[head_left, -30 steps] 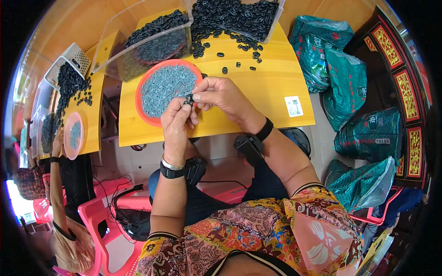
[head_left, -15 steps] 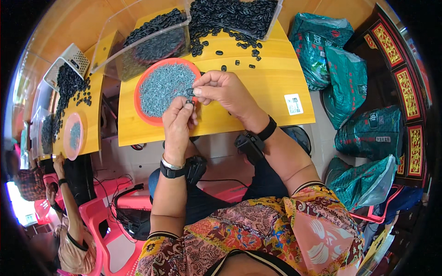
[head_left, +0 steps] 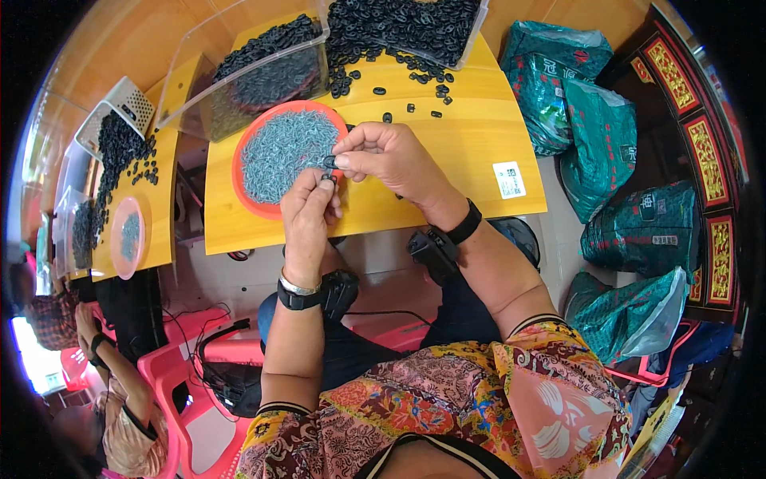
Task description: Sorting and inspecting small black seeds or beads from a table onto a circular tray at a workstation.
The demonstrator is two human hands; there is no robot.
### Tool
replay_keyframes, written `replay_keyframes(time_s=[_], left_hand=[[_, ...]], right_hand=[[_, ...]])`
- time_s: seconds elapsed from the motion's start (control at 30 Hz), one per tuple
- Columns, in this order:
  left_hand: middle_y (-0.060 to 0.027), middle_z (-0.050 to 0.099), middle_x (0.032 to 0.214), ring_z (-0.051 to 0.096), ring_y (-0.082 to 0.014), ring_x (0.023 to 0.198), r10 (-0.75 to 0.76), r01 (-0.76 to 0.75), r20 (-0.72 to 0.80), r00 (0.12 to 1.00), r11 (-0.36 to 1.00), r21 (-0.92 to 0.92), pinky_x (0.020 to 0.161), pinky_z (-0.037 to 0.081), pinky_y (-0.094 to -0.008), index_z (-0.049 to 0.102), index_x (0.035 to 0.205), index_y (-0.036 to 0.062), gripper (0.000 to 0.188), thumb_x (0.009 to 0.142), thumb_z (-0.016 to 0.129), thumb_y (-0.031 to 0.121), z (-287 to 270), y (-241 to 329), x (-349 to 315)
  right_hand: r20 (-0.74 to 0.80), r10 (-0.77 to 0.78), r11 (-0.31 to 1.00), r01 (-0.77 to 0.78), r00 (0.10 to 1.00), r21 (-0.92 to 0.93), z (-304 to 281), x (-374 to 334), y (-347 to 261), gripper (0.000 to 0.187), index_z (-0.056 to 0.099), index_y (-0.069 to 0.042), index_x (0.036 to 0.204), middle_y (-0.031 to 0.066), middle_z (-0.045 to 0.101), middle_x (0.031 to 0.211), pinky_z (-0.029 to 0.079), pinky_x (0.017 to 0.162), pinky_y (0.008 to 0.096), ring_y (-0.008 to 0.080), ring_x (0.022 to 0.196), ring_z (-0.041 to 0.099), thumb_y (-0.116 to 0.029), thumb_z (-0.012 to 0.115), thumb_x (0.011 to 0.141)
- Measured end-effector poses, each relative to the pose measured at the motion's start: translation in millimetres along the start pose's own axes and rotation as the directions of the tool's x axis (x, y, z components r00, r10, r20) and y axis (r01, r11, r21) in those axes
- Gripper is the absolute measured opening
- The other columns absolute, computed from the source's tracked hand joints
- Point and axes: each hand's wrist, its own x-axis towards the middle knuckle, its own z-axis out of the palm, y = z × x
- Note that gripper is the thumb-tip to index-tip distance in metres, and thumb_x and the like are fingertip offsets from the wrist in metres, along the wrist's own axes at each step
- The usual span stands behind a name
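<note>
My left hand (head_left: 307, 209) is closed in a pinch on a small black plastic piece (head_left: 328, 178) at its fingertips. Just above it, my right hand (head_left: 387, 158) pinches another small black piece (head_left: 329, 162) between thumb and forefinger. The two pieces are close together; whether they touch I cannot tell. Both hands are over the right rim of a round orange tray (head_left: 238, 185), which is filled with small silvery screws (head_left: 279, 156).
Clear bins with black oval pieces (head_left: 275, 60) stand at the back of the yellow table (head_left: 471, 172); more pieces (head_left: 399, 32) spill beside them. Green sacks (head_left: 598, 152) stand at right. At left, a co-worker (head_left: 132, 415) sits by a second table with a white basket (head_left: 128, 104).
The co-worker's hand at left has drawn back from the edge of the second table. My own hands have hardly moved and keep their pinches.
</note>
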Motion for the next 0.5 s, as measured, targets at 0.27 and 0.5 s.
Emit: replay_keyframes(time_s=[0.27,0.5], left_hand=[[0.0020,0.050,0.063,0.042,-0.0047,0.054,0.010,-0.010,-0.014,1.000,1.000,0.030,0.049,0.032,-0.0196,0.053,0.077,0.0058,0.016,0.088,0.046,0.013,-0.2,2.0,-0.5],[0.0019,0.050,0.063,0.043,-0.0046,0.055,0.020,-0.020,-0.009,1.000,1.000,0.012,0.049,0.032,-0.0194,0.053,0.077,0.0055,0.015,0.088,0.046,0.013,0.8,1.1,-0.7]], right_hand=[[-0.003,-0.046,0.999,0.046,0.999,-0.022,2.4,-1.3,0.9,0.011,0.063,0.000,0.092,0.0002,0.062,0.077,0.044,0.061,0.0192,0.0057,0.069,0.057,-0.005,0.064,0.082],[0.027,-0.040,0.999,0.040,0.999,-0.014,1.4,-0.6,3.0,0.011,0.063,-0.001,0.092,0.0006,0.063,0.080,0.045,0.062,0.0192,0.0054,0.071,0.058,-0.004,0.064,0.082]])
